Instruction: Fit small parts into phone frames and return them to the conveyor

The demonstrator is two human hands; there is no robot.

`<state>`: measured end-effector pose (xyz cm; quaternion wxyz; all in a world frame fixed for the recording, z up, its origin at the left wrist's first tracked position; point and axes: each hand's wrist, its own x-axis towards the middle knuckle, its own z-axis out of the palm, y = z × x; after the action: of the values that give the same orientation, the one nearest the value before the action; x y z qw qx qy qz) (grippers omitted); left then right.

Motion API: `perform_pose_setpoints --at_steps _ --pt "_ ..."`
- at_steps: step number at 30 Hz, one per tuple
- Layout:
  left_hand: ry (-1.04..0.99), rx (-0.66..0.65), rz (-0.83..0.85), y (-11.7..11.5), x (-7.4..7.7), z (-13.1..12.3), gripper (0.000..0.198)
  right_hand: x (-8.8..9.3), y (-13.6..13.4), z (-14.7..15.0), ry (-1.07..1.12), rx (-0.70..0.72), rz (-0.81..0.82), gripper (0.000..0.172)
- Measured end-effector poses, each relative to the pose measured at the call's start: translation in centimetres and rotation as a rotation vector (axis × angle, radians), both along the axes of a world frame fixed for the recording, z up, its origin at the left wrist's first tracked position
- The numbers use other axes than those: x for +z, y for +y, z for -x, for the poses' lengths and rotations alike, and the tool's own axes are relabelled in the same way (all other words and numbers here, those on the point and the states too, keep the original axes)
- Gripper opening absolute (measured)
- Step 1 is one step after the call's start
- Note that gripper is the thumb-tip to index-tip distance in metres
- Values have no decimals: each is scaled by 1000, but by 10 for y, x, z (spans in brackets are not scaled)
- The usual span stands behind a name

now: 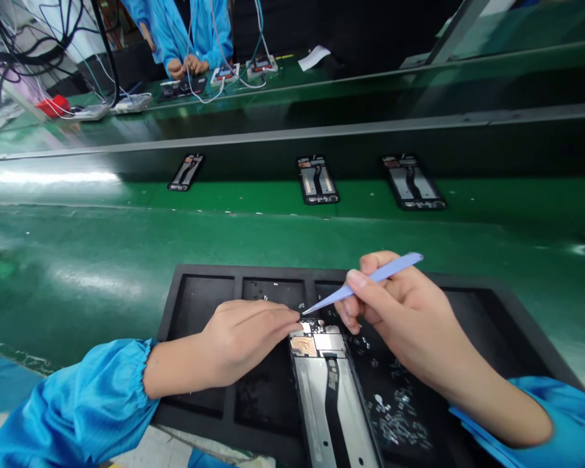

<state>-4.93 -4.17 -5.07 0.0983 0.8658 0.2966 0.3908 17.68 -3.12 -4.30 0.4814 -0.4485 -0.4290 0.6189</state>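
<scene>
A phone (351, 409) with its back off lies on a black compartment tray (238, 364), showing a metal plate, a dark ribbon cable and a copper-coloured patch. My left hand (238, 341) is closed at the phone's upper left corner, fingers pressed together; the thumb is mostly hidden. Between the thumb and fingers of my right hand (400, 309) are lilac tweezers (365, 283). Their tip points down and left to the phone's top edge, close beside my left fingertips. Whether the tip grips anything is too small to tell.
Small clear and metallic parts (400, 419) lie scattered in the tray right of the phone. Beyond it, three opened phones (318, 180) rest along a green strip. Past a metal rail (283, 135), a person in blue (190, 39) works among cables and small devices.
</scene>
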Motion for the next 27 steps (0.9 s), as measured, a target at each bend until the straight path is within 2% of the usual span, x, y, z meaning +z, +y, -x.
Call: perform_pose_setpoints --at_steps 5,12,17,19,22,27 --pt "-5 20 -7 -1 3 -1 7 4 -4 2 -48 17 -70 31" --pt "14 3 15 1 3 -1 8 9 -7 2 -87 46 -80 32" --pt "26 -3 102 0 2 0 10 11 -7 1 -131 31 -74 33" --pt "18 41 261 0 3 -2 12 10 -6 0 -168 11 -78 34" --pt "48 128 672 4 8 -5 12 5 -4 -1 -275 -3 -89 36" --pt "177 78 1304 18 22 -13 23 -4 1 -3 -403 48 -73 41"
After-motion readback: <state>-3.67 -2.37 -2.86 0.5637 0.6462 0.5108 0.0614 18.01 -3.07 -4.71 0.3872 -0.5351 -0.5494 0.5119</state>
